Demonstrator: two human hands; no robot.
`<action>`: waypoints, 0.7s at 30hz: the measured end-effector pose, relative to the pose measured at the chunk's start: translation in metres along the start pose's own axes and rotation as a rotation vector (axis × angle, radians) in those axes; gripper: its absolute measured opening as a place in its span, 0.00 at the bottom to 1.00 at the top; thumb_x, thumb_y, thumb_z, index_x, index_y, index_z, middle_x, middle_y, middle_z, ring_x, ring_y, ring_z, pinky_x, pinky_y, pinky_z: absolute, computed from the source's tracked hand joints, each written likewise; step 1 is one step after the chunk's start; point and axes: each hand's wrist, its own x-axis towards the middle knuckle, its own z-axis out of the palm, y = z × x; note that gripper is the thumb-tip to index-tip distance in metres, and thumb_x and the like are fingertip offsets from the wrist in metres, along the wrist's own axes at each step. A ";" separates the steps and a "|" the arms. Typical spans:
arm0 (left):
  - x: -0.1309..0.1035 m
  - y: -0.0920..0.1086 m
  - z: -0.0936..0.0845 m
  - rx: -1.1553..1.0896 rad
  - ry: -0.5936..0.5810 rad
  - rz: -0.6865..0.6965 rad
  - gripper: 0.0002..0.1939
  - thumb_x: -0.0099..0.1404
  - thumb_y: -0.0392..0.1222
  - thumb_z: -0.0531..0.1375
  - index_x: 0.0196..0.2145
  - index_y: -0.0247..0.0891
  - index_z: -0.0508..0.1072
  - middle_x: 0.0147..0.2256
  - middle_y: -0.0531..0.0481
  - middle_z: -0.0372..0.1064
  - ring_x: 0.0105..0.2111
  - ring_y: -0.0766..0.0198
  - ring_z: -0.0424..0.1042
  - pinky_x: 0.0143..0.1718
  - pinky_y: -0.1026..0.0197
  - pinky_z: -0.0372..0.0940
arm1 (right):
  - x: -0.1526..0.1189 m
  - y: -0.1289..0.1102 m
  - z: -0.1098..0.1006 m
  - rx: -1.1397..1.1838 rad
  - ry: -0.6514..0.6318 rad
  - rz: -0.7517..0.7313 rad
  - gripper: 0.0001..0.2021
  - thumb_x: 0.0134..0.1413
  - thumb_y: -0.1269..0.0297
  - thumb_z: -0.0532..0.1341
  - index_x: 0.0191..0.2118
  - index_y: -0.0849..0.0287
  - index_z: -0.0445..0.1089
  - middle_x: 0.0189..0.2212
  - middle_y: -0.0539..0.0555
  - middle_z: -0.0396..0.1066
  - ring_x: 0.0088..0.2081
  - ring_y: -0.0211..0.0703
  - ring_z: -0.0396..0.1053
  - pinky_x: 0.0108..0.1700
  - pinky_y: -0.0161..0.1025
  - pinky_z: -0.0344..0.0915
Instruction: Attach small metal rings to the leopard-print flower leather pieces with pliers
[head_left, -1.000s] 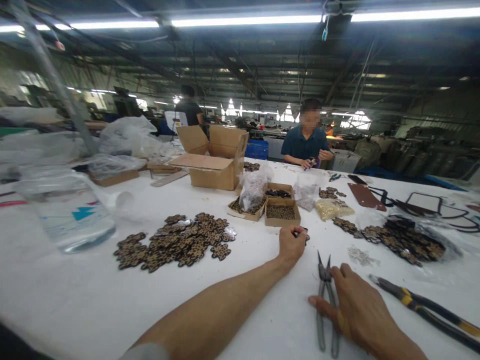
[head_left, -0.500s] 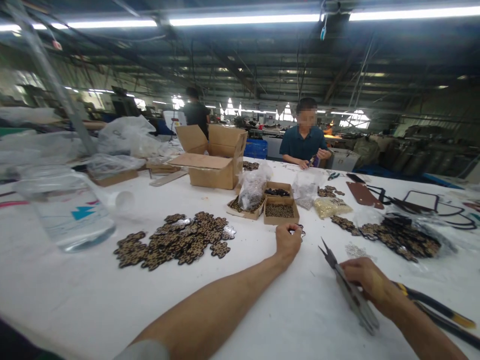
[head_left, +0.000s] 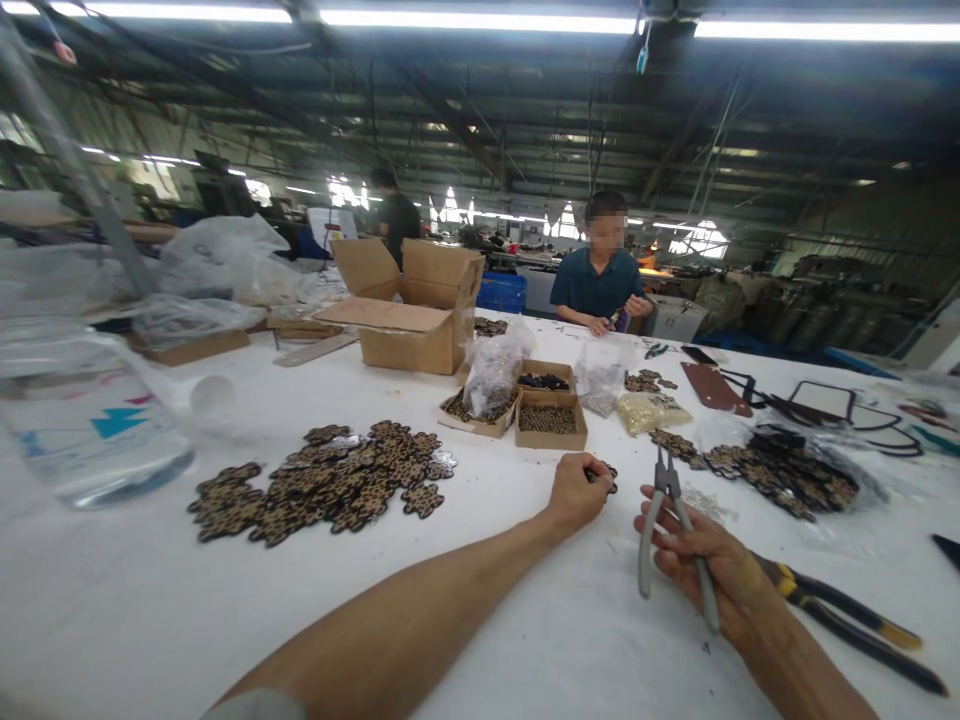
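Observation:
My left hand (head_left: 577,492) is closed, its fingertips pinching a small leopard-print patch (head_left: 613,478) with a dark edge; most of it is hidden by the hand. To the right, my right hand (head_left: 694,550) holds grey-handled pliers (head_left: 666,495), jaws pointing up and away, the handles spread apart. Left of my hands lies a heap of leopard-print flower-shaped patches (head_left: 330,480). Beyond my left hand stands a small cardboard box of brass-coloured studs (head_left: 551,420). Small clear bits (head_left: 709,503) are scattered on the table behind my right hand.
Yellow-and-black handled pliers (head_left: 847,610) lie by my right forearm. A large clear jar (head_left: 90,430) stands at left, an open carton (head_left: 412,330) farther back. More dark patches (head_left: 795,480) lie at right. A co-worker (head_left: 600,275) sits across the table.
My right hand has turned palm up, and the pliers have swung upright with their handles now spread. My left hand stays pinched on the patch. The view has shifted slightly right.

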 end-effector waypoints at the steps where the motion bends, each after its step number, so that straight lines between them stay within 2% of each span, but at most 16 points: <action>1: -0.001 0.001 0.001 -0.004 -0.025 0.008 0.05 0.53 0.37 0.64 0.28 0.34 0.79 0.26 0.47 0.76 0.26 0.65 0.70 0.30 0.64 0.63 | 0.000 0.001 -0.001 0.011 -0.007 -0.002 0.36 0.35 0.83 0.66 0.55 0.55 0.71 0.45 0.55 0.76 0.48 0.50 0.74 0.24 0.28 0.69; 5: -0.004 0.002 0.004 -0.023 -0.086 0.021 0.04 0.51 0.36 0.64 0.27 0.34 0.79 0.26 0.47 0.76 0.26 0.65 0.71 0.29 0.64 0.63 | -0.002 0.002 -0.001 0.016 -0.070 0.008 0.41 0.34 0.83 0.62 0.60 0.53 0.67 0.48 0.56 0.75 0.54 0.55 0.72 0.40 0.39 0.76; 8: -0.003 0.000 0.005 -0.048 -0.091 -0.006 0.05 0.52 0.37 0.64 0.28 0.34 0.79 0.25 0.47 0.76 0.25 0.64 0.72 0.28 0.64 0.64 | -0.003 0.002 0.002 0.012 -0.143 0.001 0.43 0.32 0.81 0.60 0.61 0.55 0.66 0.51 0.59 0.74 0.57 0.58 0.70 0.57 0.54 0.69; 10: -0.002 -0.002 0.005 -0.068 -0.078 -0.032 0.05 0.53 0.37 0.64 0.28 0.33 0.79 0.25 0.46 0.75 0.24 0.64 0.71 0.27 0.64 0.64 | -0.004 0.001 0.005 0.011 -0.189 0.004 0.43 0.30 0.80 0.59 0.61 0.57 0.65 0.54 0.61 0.72 0.60 0.60 0.67 0.62 0.58 0.61; 16: 0.005 0.004 0.003 -0.175 0.000 -0.071 0.03 0.51 0.35 0.66 0.26 0.33 0.78 0.29 0.45 0.76 0.29 0.64 0.73 0.32 0.64 0.66 | -0.010 -0.005 0.019 -0.009 -0.281 0.038 0.43 0.28 0.79 0.58 0.60 0.60 0.66 0.59 0.66 0.68 0.63 0.63 0.63 0.66 0.63 0.51; 21: 0.013 0.022 -0.006 -0.315 0.004 -0.080 0.07 0.54 0.40 0.67 0.29 0.32 0.77 0.25 0.48 0.73 0.25 0.67 0.70 0.28 0.64 0.66 | -0.019 -0.004 0.033 -0.040 -0.327 0.092 0.40 0.28 0.77 0.59 0.57 0.58 0.69 0.59 0.67 0.68 0.63 0.64 0.63 0.64 0.64 0.53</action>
